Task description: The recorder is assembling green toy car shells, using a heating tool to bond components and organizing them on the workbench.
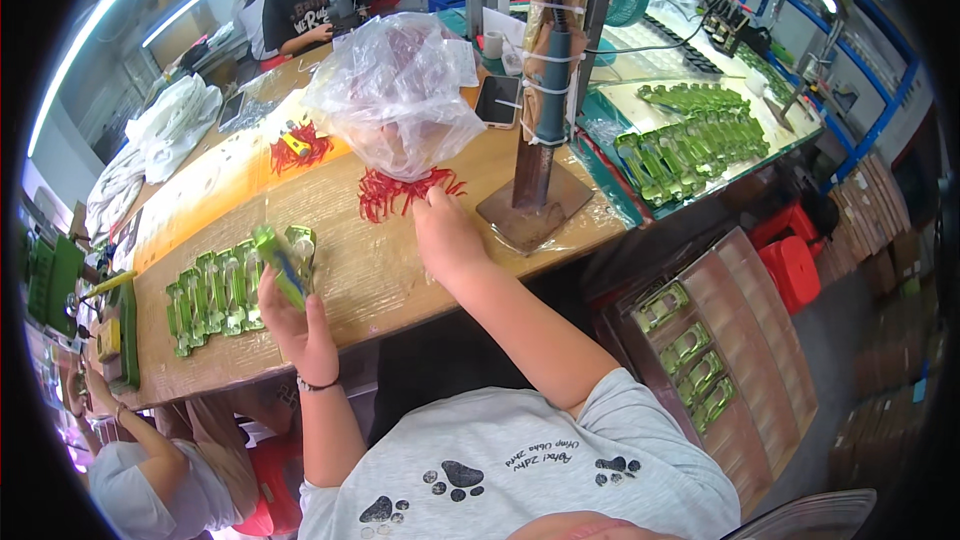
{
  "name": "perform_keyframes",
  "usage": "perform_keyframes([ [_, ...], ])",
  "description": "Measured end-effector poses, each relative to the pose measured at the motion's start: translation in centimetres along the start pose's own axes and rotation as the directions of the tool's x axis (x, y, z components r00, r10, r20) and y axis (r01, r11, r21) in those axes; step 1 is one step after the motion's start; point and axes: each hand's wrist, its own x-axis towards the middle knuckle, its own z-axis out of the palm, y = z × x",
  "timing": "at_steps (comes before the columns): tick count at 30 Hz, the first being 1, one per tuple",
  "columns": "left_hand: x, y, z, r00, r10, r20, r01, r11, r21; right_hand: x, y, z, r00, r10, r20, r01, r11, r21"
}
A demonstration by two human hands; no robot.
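Note:
My left hand (292, 325) holds up a clear green plastic part (282, 265), gripped between thumb and fingers above the table's front side. Beside it lies a row of similar green plastic parts (215, 290). My right hand (447, 235) reaches to a loose pile of short, thin red strips (385, 195). Its fingertips are pinched together at the pile's right side, and whatever is between them is too small to make out. A crumpled clear plastic bag (395, 90) with reddish contents stands right behind the pile.
A metal stand (535, 202) with a handheld tool strapped to its post rises right of my right hand. A phone (499, 102) lies behind it. More green parts (690, 140) fill the right bench. A yellow cutter (297, 143) rests on red strips. A co-worker (170, 460) sits at left.

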Motion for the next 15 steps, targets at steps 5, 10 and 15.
perform_keyframes([
  [5, -0.4, 3.6, 1.2, 0.941, -0.322, 0.106, 0.331, 0.805, -0.492, -0.3, 0.2, -0.3, 1.000, 0.015, 0.002, -0.015, 1.000, 0.018],
  [10, -1.5, 3.9, 1.6, 0.884, -0.344, 0.316, 0.467, 0.676, -0.571, -0.8, 0.4, -1.0, 1.000, 0.010, -0.003, -0.010, 1.000, 0.026],
  [15, -2.5, 4.6, 2.7, 0.811, -0.356, 0.465, 0.570, 0.662, -0.487, -0.4, 0.2, -0.9, 0.990, -0.065, -0.121, 0.070, 0.997, 0.042],
])
